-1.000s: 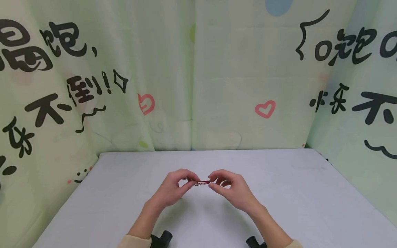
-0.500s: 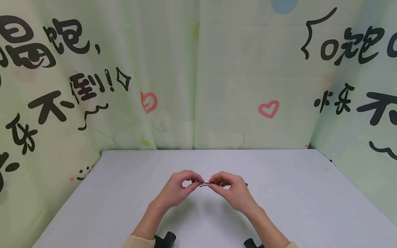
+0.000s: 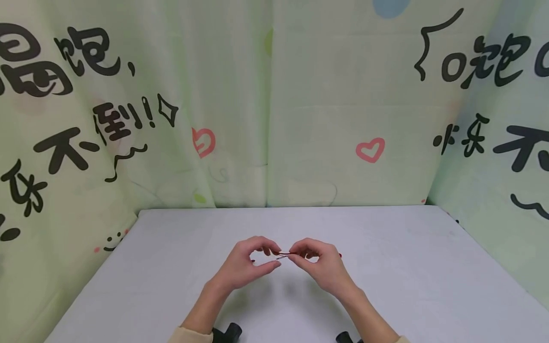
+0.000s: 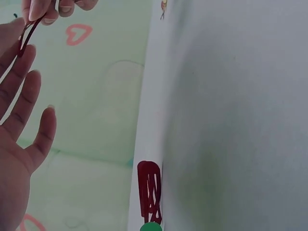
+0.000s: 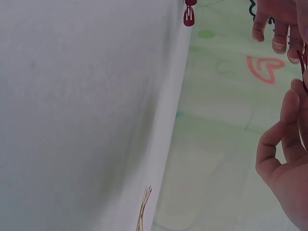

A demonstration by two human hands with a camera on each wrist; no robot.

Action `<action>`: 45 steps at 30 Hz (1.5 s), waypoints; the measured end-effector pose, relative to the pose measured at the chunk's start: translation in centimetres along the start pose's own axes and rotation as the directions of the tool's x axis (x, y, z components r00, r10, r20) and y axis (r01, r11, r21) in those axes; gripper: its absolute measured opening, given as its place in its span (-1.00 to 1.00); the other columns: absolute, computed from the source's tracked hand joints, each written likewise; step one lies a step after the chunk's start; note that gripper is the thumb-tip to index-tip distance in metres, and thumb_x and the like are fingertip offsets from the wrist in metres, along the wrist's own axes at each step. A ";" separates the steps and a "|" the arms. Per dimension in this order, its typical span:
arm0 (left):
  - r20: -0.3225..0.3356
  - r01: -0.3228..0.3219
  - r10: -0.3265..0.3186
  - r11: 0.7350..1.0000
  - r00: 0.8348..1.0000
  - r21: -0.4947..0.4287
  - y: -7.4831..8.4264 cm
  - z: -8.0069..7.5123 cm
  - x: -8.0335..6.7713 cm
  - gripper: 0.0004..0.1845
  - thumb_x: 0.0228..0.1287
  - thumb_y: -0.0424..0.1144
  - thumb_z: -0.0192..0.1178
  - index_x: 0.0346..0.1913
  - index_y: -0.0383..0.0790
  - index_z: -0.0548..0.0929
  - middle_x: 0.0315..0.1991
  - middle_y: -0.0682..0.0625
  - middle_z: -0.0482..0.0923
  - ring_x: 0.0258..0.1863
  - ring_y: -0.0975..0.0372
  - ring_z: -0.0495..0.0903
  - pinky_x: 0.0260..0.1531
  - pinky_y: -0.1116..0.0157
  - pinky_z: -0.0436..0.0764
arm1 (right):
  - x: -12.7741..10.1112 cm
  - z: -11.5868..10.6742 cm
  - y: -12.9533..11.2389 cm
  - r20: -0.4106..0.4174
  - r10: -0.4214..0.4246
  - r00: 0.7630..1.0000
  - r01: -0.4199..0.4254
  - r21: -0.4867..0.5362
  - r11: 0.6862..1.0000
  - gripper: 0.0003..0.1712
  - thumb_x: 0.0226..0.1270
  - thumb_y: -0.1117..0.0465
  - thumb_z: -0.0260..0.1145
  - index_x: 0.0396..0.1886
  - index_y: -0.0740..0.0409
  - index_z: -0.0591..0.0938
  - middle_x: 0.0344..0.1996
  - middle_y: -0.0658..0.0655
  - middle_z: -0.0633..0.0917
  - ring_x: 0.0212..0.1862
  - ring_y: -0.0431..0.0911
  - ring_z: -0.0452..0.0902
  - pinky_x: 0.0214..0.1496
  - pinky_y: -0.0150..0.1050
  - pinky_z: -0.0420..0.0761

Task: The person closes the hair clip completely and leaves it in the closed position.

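Two hands [image 3: 244, 264] [image 3: 319, 264] — one hairclip [image 3: 284, 255] (red)

A grey table [image 3: 386, 267] stands before pale green curtains [image 3: 334, 109] printed with black characters and pink hearts [image 3: 370, 149].

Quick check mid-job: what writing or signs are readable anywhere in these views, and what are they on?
All of it is printed on the pale green fabric backdrop; the grey table and the thin dark red hair clip between the hands show none.
Left panel: "喝饱," cut at the edge.
Left panel: "不倒!!" with a diamond sign.
Left panel: "乐", then a part cut off.
Right panel: "吃饱", cut off.
Right panel: "快乐不", cut off.
Signs: pink hearts, squiggles.
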State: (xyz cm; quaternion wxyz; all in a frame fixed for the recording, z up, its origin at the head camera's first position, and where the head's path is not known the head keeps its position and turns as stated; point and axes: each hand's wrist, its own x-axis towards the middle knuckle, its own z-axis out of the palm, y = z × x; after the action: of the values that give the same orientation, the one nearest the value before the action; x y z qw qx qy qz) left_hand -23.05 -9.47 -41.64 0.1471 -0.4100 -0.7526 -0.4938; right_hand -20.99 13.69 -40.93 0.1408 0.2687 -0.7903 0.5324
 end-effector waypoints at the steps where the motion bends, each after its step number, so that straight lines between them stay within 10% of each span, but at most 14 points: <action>1: -0.018 -0.018 0.018 1.000 1.000 0.007 -0.1 0.1 0.0 -0.76 0.17 -0.42 0.45 -0.12 -0.13 0.72 -0.23 0.02 0.71 -0.25 0.13 0.61 -0.18 0.25 0.57 | 0.0 0.0 0.0 -0.002 -0.002 1.000 0.002 0.001 1.000 -0.89 0.27 0.29 0.49 -0.27 -0.01 0.74 -0.37 -0.13 0.73 -0.34 -0.17 0.63 -0.19 -0.28 0.61; 27: -0.276 -0.020 0.063 0.988 0.959 0.156 -0.8 2.6 0.1 -0.79 0.08 -0.52 0.43 -0.34 -0.13 0.75 -0.43 0.17 0.66 -0.39 0.25 0.55 -0.35 0.31 0.58 | 0.0 1.4 0.5 -0.131 -0.111 0.985 0.102 -0.073 0.992 -0.77 0.17 0.45 0.50 -0.34 0.02 0.75 -0.47 -0.13 0.68 -0.41 -0.20 0.55 -0.27 -0.28 0.58; 45: -0.268 0.020 0.018 0.990 0.963 0.137 -0.7 2.5 0.0 -0.81 0.10 -0.51 0.45 -0.30 -0.15 0.77 -0.40 0.16 0.68 -0.36 0.21 0.59 -0.32 0.29 0.59 | -0.2 1.4 0.6 -0.112 -0.063 0.992 0.060 -0.026 0.998 -0.81 0.22 0.40 0.49 -0.26 0.04 0.74 -0.45 -0.11 0.69 -0.41 -0.18 0.57 -0.27 -0.26 0.58</action>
State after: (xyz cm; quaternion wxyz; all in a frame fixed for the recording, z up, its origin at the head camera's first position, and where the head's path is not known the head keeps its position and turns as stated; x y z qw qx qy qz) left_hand -23.09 -7.40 -43.25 0.2755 -0.3277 -0.7585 -0.4913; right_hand -21.07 12.65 -41.99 0.2045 0.2609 -0.7783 0.5333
